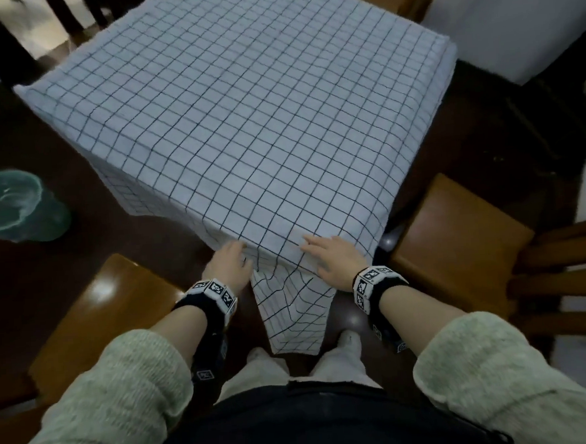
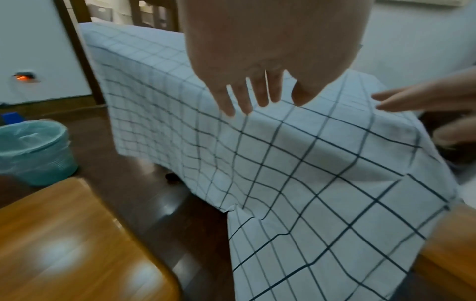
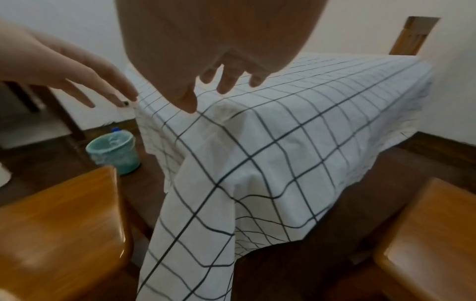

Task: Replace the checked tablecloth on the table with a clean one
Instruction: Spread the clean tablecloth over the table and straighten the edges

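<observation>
My fingers (image 2: 247, 99) are spread and straight on both hands, gripping nothing: left hand (image 1: 230, 265) and right hand (image 1: 335, 258) hover at the near corner of the checked tablecloth (image 1: 244, 122), low in the head view's centre. One cloth covers the table, its corner hanging between two wooden chairs (image 1: 95, 319). If I tug carelessly, I judge the cloth could snag a chair or drag past the one green bin (image 1: 16, 204) at left; no clean cloth shows

left hand (image 1: 230, 265) and right hand (image 1: 335, 257) reach forward, fingers straight, seemingly relaxed.
</observation>
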